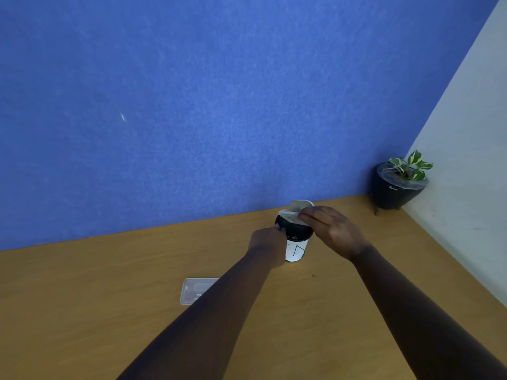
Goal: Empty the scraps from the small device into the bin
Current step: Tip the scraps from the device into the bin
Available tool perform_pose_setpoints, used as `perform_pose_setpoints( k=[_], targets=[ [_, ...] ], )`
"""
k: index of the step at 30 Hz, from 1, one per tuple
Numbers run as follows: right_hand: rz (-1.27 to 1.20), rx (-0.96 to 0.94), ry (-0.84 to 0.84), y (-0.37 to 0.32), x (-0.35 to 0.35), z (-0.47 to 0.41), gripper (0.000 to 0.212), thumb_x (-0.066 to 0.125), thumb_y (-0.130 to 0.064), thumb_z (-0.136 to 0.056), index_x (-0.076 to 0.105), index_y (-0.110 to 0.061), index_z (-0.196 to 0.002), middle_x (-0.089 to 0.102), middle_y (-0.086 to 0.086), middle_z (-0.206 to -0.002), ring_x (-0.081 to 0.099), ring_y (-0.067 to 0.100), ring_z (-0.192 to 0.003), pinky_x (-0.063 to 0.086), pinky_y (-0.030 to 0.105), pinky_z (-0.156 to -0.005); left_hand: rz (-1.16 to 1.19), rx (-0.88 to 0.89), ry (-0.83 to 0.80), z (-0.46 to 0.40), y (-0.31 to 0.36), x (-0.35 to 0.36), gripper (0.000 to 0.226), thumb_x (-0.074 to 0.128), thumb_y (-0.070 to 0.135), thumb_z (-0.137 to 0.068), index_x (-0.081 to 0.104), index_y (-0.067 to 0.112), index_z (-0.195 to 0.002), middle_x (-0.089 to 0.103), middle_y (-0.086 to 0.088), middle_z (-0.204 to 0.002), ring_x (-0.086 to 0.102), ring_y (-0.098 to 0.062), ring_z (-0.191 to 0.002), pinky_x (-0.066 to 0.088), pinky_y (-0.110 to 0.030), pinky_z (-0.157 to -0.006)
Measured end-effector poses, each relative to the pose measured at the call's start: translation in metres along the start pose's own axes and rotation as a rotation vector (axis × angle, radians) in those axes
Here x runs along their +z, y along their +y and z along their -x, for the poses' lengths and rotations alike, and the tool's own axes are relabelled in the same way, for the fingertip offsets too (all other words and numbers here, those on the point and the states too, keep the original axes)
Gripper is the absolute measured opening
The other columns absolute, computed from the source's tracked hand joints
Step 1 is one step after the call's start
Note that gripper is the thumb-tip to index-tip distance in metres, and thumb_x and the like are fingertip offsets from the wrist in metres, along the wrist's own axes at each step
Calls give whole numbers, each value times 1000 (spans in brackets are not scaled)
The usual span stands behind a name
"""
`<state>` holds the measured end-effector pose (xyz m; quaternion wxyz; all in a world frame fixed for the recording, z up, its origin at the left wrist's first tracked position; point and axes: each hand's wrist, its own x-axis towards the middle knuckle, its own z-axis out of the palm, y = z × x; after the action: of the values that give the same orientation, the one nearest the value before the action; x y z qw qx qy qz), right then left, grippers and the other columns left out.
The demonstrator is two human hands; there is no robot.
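A small white bin (pixel 297 250) with a black liner stands on the wooden desk near the blue wall. A few scraps show inside its dark rim. My left hand (pixel 267 241) grips the bin's left rim. My right hand (pixel 330 229) holds a small white device (pixel 293 212) tilted over the bin's mouth. Part of the device sticks up behind my fingers, which hide the rest.
A clear plastic lid or tray (pixel 196 290) lies flat on the desk (pixel 109 297), left of my left forearm. A dark potted plant (pixel 397 187) stands in the far right corner. The blue partition wall runs along the desk's back edge, a pale wall along the right.
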<state>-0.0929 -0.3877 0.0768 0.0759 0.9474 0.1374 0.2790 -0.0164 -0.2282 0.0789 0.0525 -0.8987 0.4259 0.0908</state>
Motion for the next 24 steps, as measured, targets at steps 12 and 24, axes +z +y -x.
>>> perform_pose_setpoints(
  k=[12, 24],
  targets=[
    [-62, 97, 126, 1, -10, -3, 41, 73, 7, -69, 66, 1, -109, 71, 18, -101, 69, 30, -85, 57, 36, -77, -76, 1, 66, -17, 8, -12, 66, 53, 11, -87, 23, 13, -146, 65, -6, -115, 62, -25, -106, 38, -28, -67],
    [-133, 244, 81, 4, -5, 5, 53, 78, 8, -61, 64, 0, -111, 68, 18, -107, 67, 33, -91, 58, 39, -75, -177, 53, 76, -15, 9, -8, 32, 55, 11, -88, 56, 13, -119, 66, -4, -114, 63, -21, -105, 37, -26, -70]
  ],
)
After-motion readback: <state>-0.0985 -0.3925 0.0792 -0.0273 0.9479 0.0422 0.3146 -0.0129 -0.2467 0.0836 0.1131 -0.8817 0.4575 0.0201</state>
